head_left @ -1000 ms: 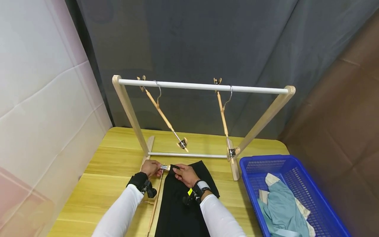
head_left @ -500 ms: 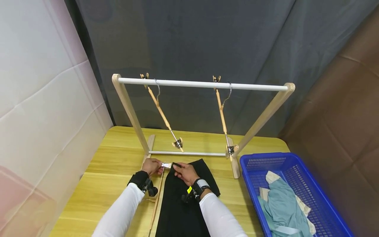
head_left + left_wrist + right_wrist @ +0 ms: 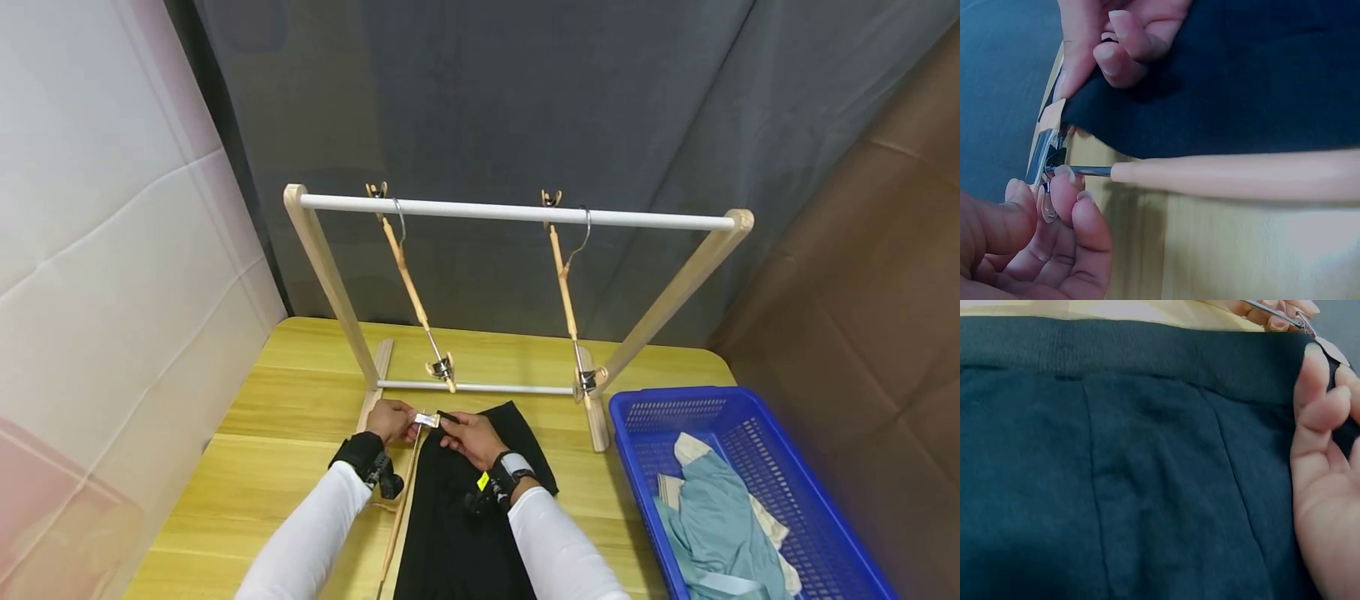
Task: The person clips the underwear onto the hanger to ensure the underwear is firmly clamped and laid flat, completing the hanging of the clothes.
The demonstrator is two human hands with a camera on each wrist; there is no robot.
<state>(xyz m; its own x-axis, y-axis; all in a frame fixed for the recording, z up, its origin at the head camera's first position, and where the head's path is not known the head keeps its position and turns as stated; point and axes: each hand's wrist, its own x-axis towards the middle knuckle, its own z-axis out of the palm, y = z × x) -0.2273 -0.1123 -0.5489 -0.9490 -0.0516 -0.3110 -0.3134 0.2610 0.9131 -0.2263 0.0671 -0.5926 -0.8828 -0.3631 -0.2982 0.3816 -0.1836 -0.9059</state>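
Note:
A black garment [image 3: 457,533] with a wide waistband [image 3: 1147,353] lies on the table, its legs or hem out of sight. Along its left side lies a wooden clip hanger [image 3: 1241,178] with a metal rod. My left hand [image 3: 388,422] pinches the metal-and-wood clip [image 3: 1052,117] at the hanger's far end between thumb and fingers. In the left wrist view, that clip sits at the garment's corner; whether its jaws bite the cloth cannot be told. With thumb and fingers, my right hand [image 3: 471,442] pinches the waistband's corner right beside the clip.
Behind the hands stands a rack with a white rail [image 3: 480,212] and wooden legs. Two clip hangers, a left one [image 3: 405,271] and a right one [image 3: 562,279], hang from it. At right, a blue basket [image 3: 667,402] holds teal and cream cloth [image 3: 720,517].
My left hand and the clip have shifted slightly right, closer to the right hand's fingers on the garment corner. The left hanger on the rail has swung a little.

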